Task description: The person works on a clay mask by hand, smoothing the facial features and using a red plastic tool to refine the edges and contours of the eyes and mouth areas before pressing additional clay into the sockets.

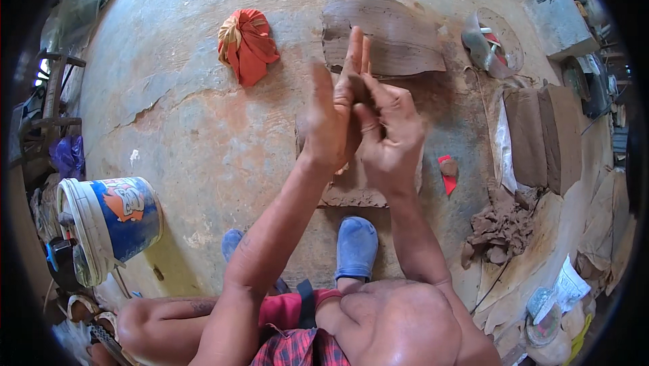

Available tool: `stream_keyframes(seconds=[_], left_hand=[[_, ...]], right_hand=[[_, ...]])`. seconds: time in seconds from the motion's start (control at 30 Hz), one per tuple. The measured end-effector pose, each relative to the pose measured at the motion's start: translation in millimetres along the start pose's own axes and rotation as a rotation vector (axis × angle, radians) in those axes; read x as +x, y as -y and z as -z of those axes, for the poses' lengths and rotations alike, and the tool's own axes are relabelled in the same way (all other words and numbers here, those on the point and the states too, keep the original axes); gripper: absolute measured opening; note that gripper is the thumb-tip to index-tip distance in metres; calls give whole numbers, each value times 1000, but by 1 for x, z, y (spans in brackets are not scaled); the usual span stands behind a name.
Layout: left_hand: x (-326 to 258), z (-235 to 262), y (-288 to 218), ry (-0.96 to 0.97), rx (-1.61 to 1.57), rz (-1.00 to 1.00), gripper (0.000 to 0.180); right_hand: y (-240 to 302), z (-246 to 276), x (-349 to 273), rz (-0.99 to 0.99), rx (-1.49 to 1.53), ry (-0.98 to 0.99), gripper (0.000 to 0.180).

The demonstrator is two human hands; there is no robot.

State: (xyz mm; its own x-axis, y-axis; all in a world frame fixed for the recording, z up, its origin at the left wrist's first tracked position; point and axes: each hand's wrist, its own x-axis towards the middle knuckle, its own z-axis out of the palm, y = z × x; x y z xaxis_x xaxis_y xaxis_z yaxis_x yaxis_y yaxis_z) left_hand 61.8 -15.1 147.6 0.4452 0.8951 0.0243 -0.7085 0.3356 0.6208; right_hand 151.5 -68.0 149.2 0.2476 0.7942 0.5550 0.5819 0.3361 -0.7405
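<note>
My left hand (pixel 330 112) is raised in front of me, its fingers stretched out and seen nearly edge-on. My right hand (pixel 397 129) presses against its palm with curled fingers. Between the two palms shows a lump of brown clay (pixel 353 134), mostly covered by the hands. Below them a flat clay slab (pixel 362 195) lies on the floor, largely hidden by my hands and forearms. Beyond the hands rests a wider, curved sheet of clay (pixel 389 34) with a streaked surface. Right of the slab sits a red strip (pixel 449 183) with a small clay lump (pixel 448 168) on it.
An orange-red cloth bundle (pixel 248 48) lies at the far left of centre. At left a white-and-blue bucket (pixel 145 214) is tipped toward its side. On the right stand clay blocks (pixel 526 137), a crumbly clay heap (pixel 500 231) and a clear round container (pixel 510 41).
</note>
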Motion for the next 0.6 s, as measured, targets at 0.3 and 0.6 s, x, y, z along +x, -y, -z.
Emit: stream_keyframes(seconds=[0.3, 0.6], left_hand=[[-103, 190, 5, -671, 478, -65, 66], [-141, 158, 64, -546, 187, 91, 87]], right_hand=[[-59, 16, -67, -461, -88, 362, 33], [-82, -4, -68, -299, -391, 700, 36]])
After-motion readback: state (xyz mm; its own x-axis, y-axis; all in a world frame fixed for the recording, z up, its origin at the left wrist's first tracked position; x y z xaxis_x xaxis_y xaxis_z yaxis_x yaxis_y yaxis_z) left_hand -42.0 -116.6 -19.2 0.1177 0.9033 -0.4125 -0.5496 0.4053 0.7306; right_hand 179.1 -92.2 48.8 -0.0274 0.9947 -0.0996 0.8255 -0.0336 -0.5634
